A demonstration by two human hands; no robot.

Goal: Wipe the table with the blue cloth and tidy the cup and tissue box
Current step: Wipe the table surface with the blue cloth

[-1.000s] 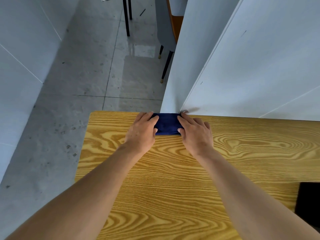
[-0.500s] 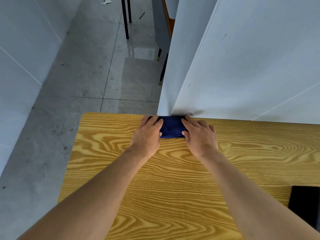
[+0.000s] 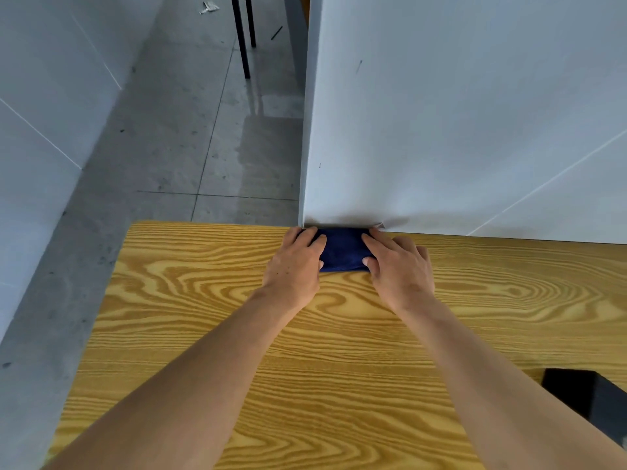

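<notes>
A folded dark blue cloth (image 3: 342,252) lies flat on the wooden table (image 3: 210,300) at its far edge, against the foot of a white wall panel. My left hand (image 3: 295,266) rests on the cloth's left end and my right hand (image 3: 397,269) on its right end, fingers laid flat over it. The middle of the cloth shows between the hands. No cup or tissue box is in view.
The white panel (image 3: 458,130) rises straight behind the table's far edge. A black object (image 3: 583,398) sits at the table's right near side. Grey tiled floor (image 3: 176,147) lies left and beyond, with black chair legs (image 3: 242,39) farther off.
The view has shifted so the table's left edge shows more. Both hands stay on the cloth's ends at the far edge, with little movement of the cloth itself.
</notes>
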